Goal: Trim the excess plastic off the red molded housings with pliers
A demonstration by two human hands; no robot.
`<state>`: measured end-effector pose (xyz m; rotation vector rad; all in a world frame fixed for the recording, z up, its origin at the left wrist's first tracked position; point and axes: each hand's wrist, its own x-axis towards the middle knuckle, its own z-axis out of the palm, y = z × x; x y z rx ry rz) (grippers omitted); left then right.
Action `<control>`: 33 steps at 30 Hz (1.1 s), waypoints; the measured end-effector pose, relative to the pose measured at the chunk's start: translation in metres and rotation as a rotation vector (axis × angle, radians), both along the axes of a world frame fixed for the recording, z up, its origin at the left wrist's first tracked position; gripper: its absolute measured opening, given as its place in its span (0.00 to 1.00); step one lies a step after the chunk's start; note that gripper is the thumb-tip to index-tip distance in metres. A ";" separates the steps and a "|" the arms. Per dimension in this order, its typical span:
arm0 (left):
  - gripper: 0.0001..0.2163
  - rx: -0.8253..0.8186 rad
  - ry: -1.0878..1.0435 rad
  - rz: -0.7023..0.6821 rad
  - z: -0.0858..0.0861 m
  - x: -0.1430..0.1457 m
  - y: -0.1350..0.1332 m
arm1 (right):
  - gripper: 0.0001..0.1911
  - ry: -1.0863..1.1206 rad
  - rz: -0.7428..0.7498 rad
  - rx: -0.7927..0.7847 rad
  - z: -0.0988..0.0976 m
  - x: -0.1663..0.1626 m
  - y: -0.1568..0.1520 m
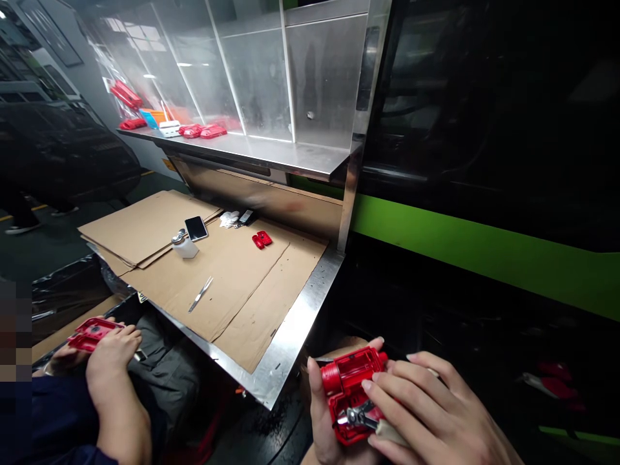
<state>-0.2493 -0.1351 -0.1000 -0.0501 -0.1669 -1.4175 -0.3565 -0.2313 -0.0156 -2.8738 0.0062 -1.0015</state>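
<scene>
Low at the right, my left hand (320,413) grips a red plastic housing (351,381) from below, its hollow side facing up. My right hand (429,407) lies over the housing's right side and holds small metal cutters (361,416), their jaws resting against the housing's lower edge. Both hands sit below and just right of the metal table's front corner (271,387).
Cardboard sheets (232,271) cover the table, with a red part (261,239), tweezers (200,294), a phone (196,227) and a small white bottle (185,247) on them. The steel shelf (271,152) carries more red parts (201,131). At lower left a co-worker's hands (113,352) hold another red housing (91,332).
</scene>
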 end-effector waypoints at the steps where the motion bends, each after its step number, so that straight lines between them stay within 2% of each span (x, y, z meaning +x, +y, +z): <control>1: 0.43 0.016 -0.013 -0.002 0.000 0.001 0.001 | 0.12 -0.015 -0.005 0.016 -0.001 0.001 0.001; 8: 0.42 0.070 -0.002 -0.016 -0.002 0.003 0.003 | 0.13 -0.034 -0.021 0.067 -0.008 0.005 0.001; 20: 0.42 0.068 -0.030 -0.049 0.000 0.003 0.002 | 0.14 0.005 -0.021 0.052 -0.002 0.005 -0.003; 28: 0.43 0.090 -0.038 -0.159 0.004 0.001 0.003 | 0.17 0.073 0.001 0.012 0.008 0.002 -0.007; 33: 0.43 0.173 -0.049 -0.233 0.000 -0.003 0.004 | 0.15 0.078 0.006 0.009 0.008 0.003 -0.004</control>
